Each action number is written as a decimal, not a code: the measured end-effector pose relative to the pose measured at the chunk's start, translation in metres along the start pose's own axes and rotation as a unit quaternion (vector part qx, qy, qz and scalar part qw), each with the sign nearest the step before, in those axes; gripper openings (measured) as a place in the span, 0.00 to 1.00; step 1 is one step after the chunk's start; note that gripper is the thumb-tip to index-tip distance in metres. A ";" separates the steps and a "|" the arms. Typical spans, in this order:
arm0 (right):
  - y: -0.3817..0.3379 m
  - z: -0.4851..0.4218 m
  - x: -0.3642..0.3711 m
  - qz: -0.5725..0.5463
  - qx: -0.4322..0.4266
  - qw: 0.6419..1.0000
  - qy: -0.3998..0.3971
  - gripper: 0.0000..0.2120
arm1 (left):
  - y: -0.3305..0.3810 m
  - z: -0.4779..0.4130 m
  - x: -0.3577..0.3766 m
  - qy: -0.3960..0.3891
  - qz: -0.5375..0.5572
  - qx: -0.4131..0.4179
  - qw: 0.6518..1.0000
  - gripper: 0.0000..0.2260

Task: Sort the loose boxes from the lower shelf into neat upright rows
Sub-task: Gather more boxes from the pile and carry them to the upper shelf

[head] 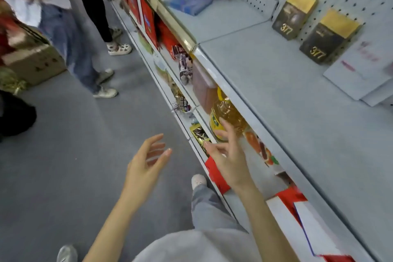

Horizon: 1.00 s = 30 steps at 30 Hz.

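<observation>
Both grips wide open, empty: left hand [146, 161] short of the lower shelf [182, 122] front edge, right hand [228, 155] over it. We'd best take red box [217, 174] by both sides.

Wearer, viewed from above. Pale grey top [202, 247]; loose grey trousers [209, 208] with darker mottled patches; pale left shoe [67, 253] and right shoe [198, 181]. Left hand [146, 160] and right hand [230, 156] bare, forearms unsleeved, fingernails longish.
</observation>
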State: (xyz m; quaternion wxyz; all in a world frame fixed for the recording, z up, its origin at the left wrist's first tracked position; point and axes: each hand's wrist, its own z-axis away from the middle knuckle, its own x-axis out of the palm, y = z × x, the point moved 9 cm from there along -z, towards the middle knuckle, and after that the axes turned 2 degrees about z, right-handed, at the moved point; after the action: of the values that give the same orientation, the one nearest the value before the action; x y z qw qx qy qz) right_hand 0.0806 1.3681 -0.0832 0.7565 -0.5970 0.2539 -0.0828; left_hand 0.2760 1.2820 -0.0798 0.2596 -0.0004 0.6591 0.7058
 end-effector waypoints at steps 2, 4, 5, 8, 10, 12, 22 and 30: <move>-0.017 -0.047 -0.002 0.002 -0.021 1.000 -0.016 0.32 | 0.013 -0.041 -0.002 0.024 -0.002 0.004 1.000 0.13; -0.034 -0.089 -0.015 0.003 -0.031 0.999 -0.012 0.30 | 0.032 -0.081 0.003 0.030 -0.009 0.011 0.999 0.13; -0.041 -0.109 -0.025 -0.004 -0.037 0.999 -0.001 0.29 | 0.043 -0.100 0.007 0.028 -0.012 0.016 0.999 0.13; -0.051 -0.164 -0.049 -0.026 -0.027 0.999 0.028 0.25 | 0.071 -0.154 0.017 0.039 -0.019 0.035 0.998 0.13; -0.053 -0.194 -0.056 -0.024 -0.016 0.999 0.032 0.25 | 0.082 -0.182 0.021 0.050 -0.024 0.045 0.997 0.13; -0.055 -0.218 -0.056 -0.022 -0.011 0.999 0.030 0.25 | 0.085 -0.203 0.027 0.051 -0.023 0.042 0.998 0.12; -0.055 -0.338 -0.047 -0.021 0.022 0.998 0.048 0.24 | 0.090 -0.334 0.024 0.051 -0.006 0.042 0.998 0.12; -0.088 -0.502 -0.046 -0.056 0.000 0.984 0.171 0.20 | 0.099 -0.509 0.000 0.011 -0.042 0.102 0.994 0.13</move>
State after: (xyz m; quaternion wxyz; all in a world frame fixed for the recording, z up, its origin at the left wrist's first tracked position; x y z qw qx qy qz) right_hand -0.1857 0.9311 -0.0660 0.6961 -0.5873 0.3455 -0.2261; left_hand 0.0660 0.8088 -0.0543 0.2804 -0.0092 0.7298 0.6235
